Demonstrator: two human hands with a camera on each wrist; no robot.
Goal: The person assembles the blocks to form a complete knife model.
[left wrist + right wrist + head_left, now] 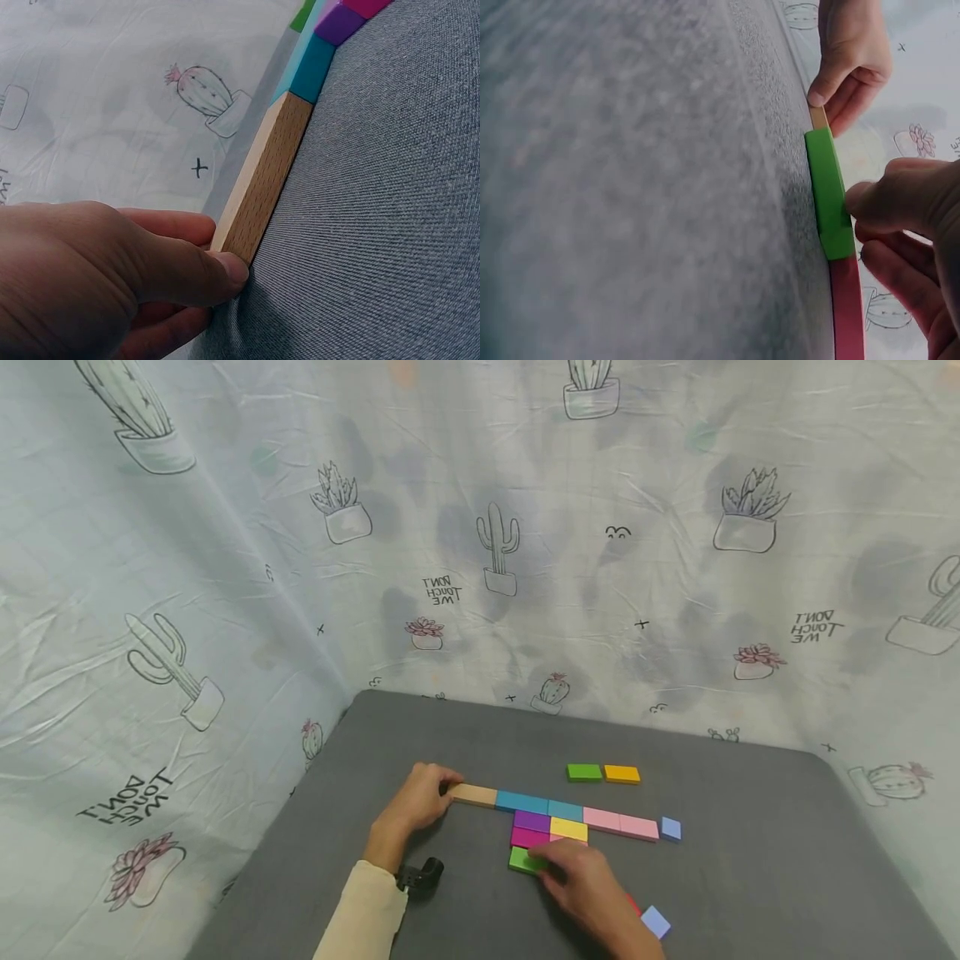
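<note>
My left hand (422,796) pinches the outer end of a natural-wood block (264,184), thumb on its near side and a finger behind. That block heads a row with two blue blocks (522,802) and two pink blocks (621,823). Below the blue pair lie a purple block (532,821), a yellow block (568,829) and a magenta block (529,837). At the bottom of this cluster my right hand (583,878) holds a green block (828,195) by its edge. Another pink block there is partly covered by the right fingers.
Behind the row lie another green block (584,772) and an orange block (622,774). A light-blue block (671,829) sits just off the row's right end. Near my right wrist lie another light-blue block (656,922) and a partly hidden red block (633,904). Cactus-print cloth (525,527) surrounds the grey tabletop (765,852).
</note>
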